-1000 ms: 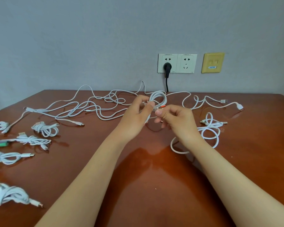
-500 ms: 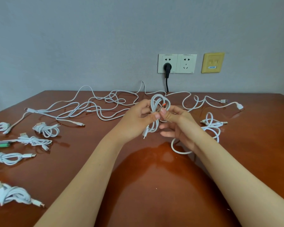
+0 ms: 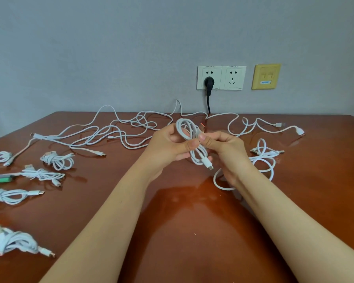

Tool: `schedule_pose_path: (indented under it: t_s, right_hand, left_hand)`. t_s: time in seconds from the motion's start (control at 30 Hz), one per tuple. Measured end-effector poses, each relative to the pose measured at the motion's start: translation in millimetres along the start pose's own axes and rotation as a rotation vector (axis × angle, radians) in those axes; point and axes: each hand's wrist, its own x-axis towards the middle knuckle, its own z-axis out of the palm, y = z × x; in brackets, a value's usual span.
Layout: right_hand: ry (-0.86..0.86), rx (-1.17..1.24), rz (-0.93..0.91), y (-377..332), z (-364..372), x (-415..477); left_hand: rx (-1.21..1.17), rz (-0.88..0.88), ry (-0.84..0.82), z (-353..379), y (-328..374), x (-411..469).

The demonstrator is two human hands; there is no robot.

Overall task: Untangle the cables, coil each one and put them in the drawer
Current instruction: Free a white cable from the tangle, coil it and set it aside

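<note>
Approx halfway: several coiled bundles [image 3: 57, 160] lie left. Left hand [image 3: 166, 148] & right hand [image 3: 229, 150] fingers pinch a coil [image 3: 184, 127], prob. mid-wrap. Far tangle [image 3: 110, 133] + right cable [image 3: 264, 158] remain; drawer unseen.

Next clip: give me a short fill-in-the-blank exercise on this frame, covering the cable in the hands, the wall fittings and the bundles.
1. The left hand and the right hand together hold one coiled cable, coloured ____.
2. The black plug sits in the ____ of the two wall sockets.
3. The wall plate beside the sockets is ____.
4. The tied bundles lie on the ____ side of the table.
Missing words: white; left; yellow; left.
</note>
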Motion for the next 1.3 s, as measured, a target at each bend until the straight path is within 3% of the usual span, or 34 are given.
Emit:
schedule_pose_path:
  t_s: [0.2, 0.37, 0.5, 0.67, 0.83, 0.97, 1.17, 1.3]
  right_hand:
    - [0.006, -0.111, -0.135, 2, 5, -2]
    - [-0.002, -0.154, -0.171, 3, 3, -1]
    - [-0.013, -0.244, -0.189, 10, 9, -2]
    - [0.065, -0.451, -0.359, 16, 14, -4]
    - [-0.062, -0.641, -0.465, 18, 23, -11]
    - [0.059, -0.551, -0.356, 17, 19, -6]
    - [0.133, -0.954, -0.497, 13, 21, -15]
    - [0.163, -1.035, -0.485, 9, 23, -16]
  left_hand:
    - [0.055, -0.002, -0.018, -6, 0, -3]
    - [0.003, -0.130, 0.016, 5, 0, 0]
    - [0.021, -0.130, 0.180, 6, 0, 1]
    - [0.059, -0.120, 0.340, 5, -3, 3]
    - [0.275, -0.001, 0.525, 1, -14, 5]
    - [0.227, -0.005, 0.441, 9, -8, 4]
    - [0.440, 0.016, 0.260, 14, -11, -1]
    - [0.519, 0.088, 0.180, 12, -15, -1]
